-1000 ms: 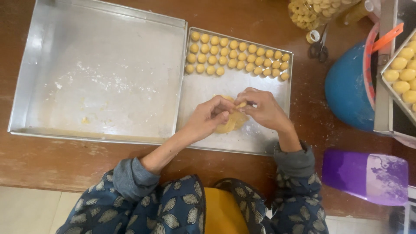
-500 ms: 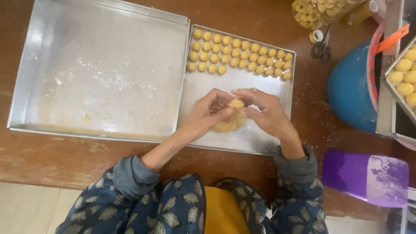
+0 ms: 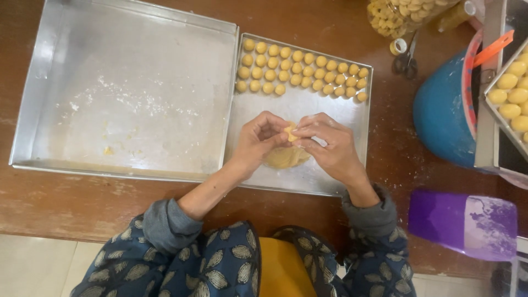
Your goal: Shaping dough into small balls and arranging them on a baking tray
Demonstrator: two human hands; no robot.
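both sets of fingers meet over the small tray. left hand (image 3: 258, 137) and right hand (image 3: 324, 146) have fingertips pinched together on a small yellow dough piece (image 3: 289, 131), clamped on it from both sides, tips touching each other. just under the fingers sits the bigger dough lump (image 3: 285, 158), flat on the small metal tray (image 3: 352, 165), partly hidden by both hands.

beyond the fingertips, away from the person, three rows of dough balls (image 3: 300, 70) line the far end of the same tray, close-packed, some touching. left of the left-hand fingers is the large metal tray (image 3: 126, 93), dusted with flour and a few crumbs, edge to edge with the small one. right of the right-hand fingers, well apart: blue bucket (image 3: 443, 110), another tray of bigger yellow pieces (image 3: 511, 93) resting over it, scissors (image 3: 406, 58) and a jar of pieces (image 3: 404, 14) at the far corner of the desk (image 3: 66, 203). purple stool (image 3: 467, 223) is near the right elbow.

risks, as judgement: the pinch looks tight, so the soft piece could squash or tear unevenly, or stick to the fingertips. the piece could drop back onto the lump and fuse. uneven pinch size would give balls that don't match the rows. a wrist swing forward could dent the nearest row. sleeve cuffs hang near the tray edge and could drag crumbs.
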